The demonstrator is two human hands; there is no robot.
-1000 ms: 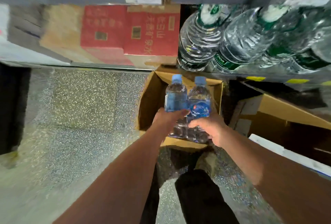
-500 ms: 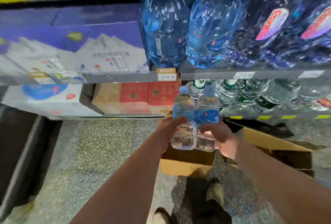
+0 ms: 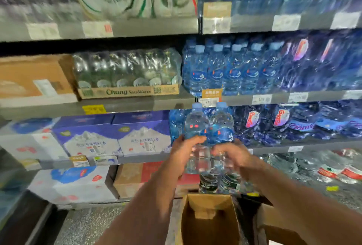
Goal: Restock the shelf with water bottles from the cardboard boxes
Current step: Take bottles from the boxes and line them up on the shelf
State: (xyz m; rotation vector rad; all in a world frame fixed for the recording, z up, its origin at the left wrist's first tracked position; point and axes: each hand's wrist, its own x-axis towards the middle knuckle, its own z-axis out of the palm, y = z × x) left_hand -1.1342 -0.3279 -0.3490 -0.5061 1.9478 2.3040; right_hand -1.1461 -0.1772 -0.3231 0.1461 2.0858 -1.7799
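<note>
Above the open cardboard box (image 3: 207,219), gripping two water bottles (image 3: 195,125) upright, side by side: left hand (image 3: 184,152) round one, right hand (image 3: 233,156) round the other, caps just under a shelf lip (image 3: 239,100). Risks clipping that lip and dropping one, with smooth plastic and single-hand holds.

both bottles (image 3: 209,127) lifted from box (image 3: 209,223), raised to shelf height
</note>
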